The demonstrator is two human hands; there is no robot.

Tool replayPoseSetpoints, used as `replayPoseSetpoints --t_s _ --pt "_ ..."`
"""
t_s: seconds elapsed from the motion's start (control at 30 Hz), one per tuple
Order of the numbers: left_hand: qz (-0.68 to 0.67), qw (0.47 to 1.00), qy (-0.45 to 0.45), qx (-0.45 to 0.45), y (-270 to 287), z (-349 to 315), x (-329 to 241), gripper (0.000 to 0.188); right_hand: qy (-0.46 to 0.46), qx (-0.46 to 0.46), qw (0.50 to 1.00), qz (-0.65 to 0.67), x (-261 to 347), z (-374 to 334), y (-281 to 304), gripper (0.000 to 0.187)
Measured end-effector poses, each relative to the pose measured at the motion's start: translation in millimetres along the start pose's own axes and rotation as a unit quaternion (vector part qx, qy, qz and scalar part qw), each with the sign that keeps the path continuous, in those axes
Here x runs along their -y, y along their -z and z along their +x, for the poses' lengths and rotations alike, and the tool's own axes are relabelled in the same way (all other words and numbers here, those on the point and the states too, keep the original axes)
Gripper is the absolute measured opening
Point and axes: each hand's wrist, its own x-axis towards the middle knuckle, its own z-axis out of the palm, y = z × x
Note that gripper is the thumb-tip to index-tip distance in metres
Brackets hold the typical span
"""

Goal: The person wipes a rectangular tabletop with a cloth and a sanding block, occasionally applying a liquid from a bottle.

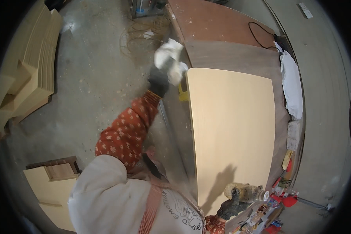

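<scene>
My left hand (159, 80), in a dark glove, is closed round a crumpled white cloth (169, 54), blurred by motion. It is held out beyond the left edge of a pale wood-coloured panel (232, 124), near the panel's far left corner. Over the near right part of the panel, my right hand (233, 205), also gloved, grips a clear plastic bottle (245, 192) with a white cap and murky, stained sides. The bottle lies on its side in the hand, cap to the right, and a shadow falls on the panel.
The panel rests on a brown-topped workbench (238, 54). Stacked yellowish panels (31, 74) stand at far left, and more boards (52, 195) lie lower left. Along the right edge are a white bag (291, 84) and cluttered small items (261, 218). A cable (255, 37) loops on the bench.
</scene>
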Motion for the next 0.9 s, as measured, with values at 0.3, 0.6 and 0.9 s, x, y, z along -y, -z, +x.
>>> replayPoseSetpoints --t_s 0.3,0.6,0.9 --pt "-0.242 0.96 0.143 -0.003 -26.5 -119.9 -10.5 0.039 0.026 0.066 0.997 0.014 65.9 -9.7 -66.3 0.081" --pt "0.193 0.961 -0.197 0.037 -51.6 -22.5 -17.8 0.024 -0.026 -0.033 0.999 0.006 78.1 -10.2 -38.0 0.087" --pt "0.185 0.925 -0.25 0.218 -102.6 -145.2 -14.4 0.03 -0.109 -0.197 0.973 -0.052 2.1 -16.4 4.0 0.062"
